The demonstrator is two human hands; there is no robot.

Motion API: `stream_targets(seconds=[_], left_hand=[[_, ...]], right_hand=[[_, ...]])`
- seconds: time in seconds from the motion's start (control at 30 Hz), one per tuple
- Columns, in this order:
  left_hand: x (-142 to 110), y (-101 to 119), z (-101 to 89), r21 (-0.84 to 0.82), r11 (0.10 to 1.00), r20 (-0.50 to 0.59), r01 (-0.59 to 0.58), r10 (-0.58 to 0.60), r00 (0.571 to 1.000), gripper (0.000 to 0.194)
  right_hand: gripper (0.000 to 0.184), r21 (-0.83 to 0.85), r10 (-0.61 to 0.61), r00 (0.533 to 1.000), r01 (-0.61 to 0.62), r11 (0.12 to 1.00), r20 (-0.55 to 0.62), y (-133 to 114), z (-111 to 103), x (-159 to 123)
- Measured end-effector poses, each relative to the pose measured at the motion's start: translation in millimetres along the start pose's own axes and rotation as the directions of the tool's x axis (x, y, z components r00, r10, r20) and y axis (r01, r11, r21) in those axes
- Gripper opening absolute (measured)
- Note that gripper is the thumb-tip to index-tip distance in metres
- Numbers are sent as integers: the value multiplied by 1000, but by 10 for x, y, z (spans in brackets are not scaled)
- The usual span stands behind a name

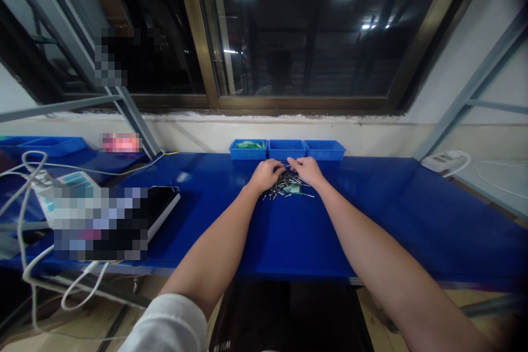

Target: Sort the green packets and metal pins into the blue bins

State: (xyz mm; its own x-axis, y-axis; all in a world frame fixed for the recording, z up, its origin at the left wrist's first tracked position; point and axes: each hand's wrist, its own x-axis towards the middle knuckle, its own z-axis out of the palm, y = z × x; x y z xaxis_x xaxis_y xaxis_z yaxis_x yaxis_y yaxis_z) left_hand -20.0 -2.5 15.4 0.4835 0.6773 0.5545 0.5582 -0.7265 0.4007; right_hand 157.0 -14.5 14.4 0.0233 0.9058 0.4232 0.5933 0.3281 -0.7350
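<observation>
A heap of thin, silvery metal pins (284, 182) lies on the blue table, with a small green packet (292, 190) among them. At the heap's left side is my left hand (266, 175), its fingers closed in a pinch. My right hand (307, 171) is at the right side, thumb and fingers also pressed together. A thin metal pin seems to span the small gap between both hands; its ends are hidden by the fingers. One loose pin (308, 195) sticks out of the heap towards the right.
Behind the hands, blue bins stand in a row by the wall; the left bin (236, 149) holds green material. A dark device (163, 201) and white cables (25, 231) are at the left. A white power strip (445, 160) lies at the right by a metal frame.
</observation>
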Motion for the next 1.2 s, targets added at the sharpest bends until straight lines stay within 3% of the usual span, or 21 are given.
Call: stream_targets(seconds=[0.2,0.5,0.67,0.8,0.93,1.2], left_hand=[[0,-21,-2,30,998,-15,46,-46,999,20],[-1,-24,11,33,997,-35,73,-71,997,20],[3,-51,20,60,995,-62,82,-78,995,24],[-1,-109,30,106,988,-152,111,-95,984,37],[-10,-143,32,138,977,-131,162,-144,981,33],[-15,-101,19,141,973,-39,182,-179,983,34]], right_hand=[[37,360,-5,1000,10,933,-15,22,30,28],[29,462,6,1000,-10,887,11,16,1,26],[25,350,28,998,-7,937,-54,54,-17,54],[20,34,79,956,-72,997,-284,148,-116,88],[29,-265,80,908,-203,943,-410,278,-227,113],[58,-335,155,928,-274,902,-339,394,-266,156]])
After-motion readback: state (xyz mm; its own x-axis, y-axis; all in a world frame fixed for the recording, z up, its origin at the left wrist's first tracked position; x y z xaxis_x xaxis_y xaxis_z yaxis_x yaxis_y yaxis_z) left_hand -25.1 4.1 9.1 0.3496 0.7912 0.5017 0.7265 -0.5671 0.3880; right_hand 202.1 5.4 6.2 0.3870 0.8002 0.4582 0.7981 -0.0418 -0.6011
